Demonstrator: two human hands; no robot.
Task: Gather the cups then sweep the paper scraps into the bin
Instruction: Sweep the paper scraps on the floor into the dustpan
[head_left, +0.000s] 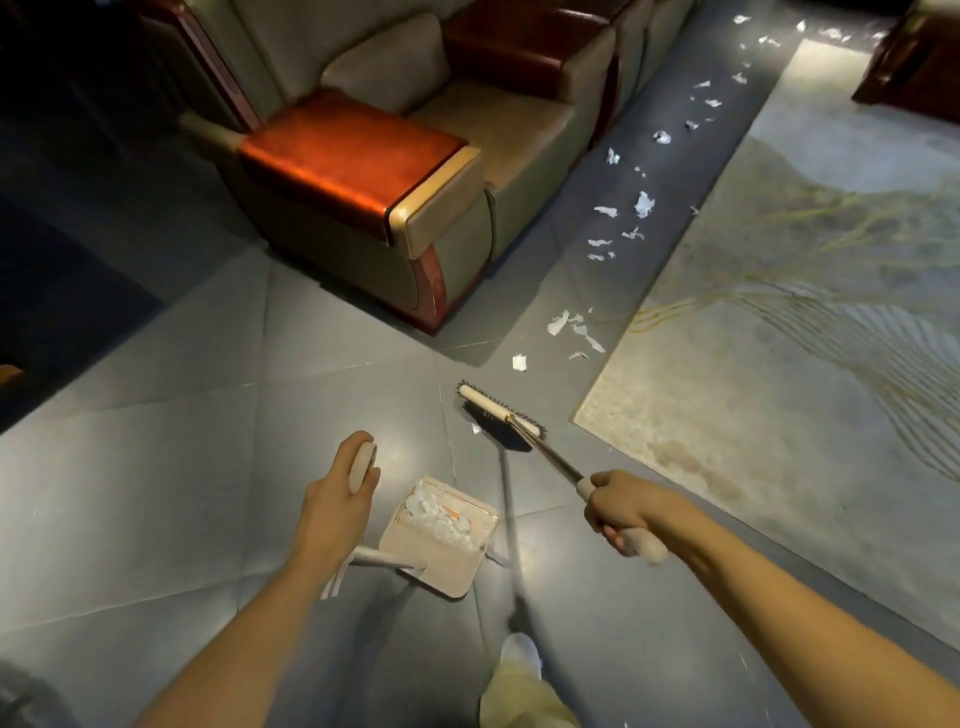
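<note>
Nearest the camera, a pale trouser leg (524, 696) and a light shoe (519, 656) stand on the grey tiled floor (156, 467). Just ahead, the left hand (340, 483) curls round the white top of a handle (362, 466) that drops almost straight down towards the dustpan (441, 564). The dustpan sits on the floor between the two arms, and a heap of white torn paper (441, 512) fills its far half.

The right hand (623, 506) is wrapped tight around the white grip (644, 543) of the broom (550, 457), with the grip's end sticking out behind the fist. The thin shaft slants away and to the left to the broom head (498, 413). Its dark bristles meet the floor just off the near left corner of the rug (779, 364). One tiny scrap (475, 428) lies beside the bristles.

Beyond the head, the paper scraps (574, 325) trail along the bare strip of floor between the rug's left edge and the front of the sofa (519, 135). The nearest scrap (519, 362) lies just past the broom; larger scraps (644, 203) lie midway along, and smaller ones (662, 137) thin out towards the rug's far corner.

The sofa is upholstered in beige, with a glossy red-brown armrest top (353, 150) at its near end. Dark wooden furniture (914, 62) stands beyond the rug's far edge.
</note>
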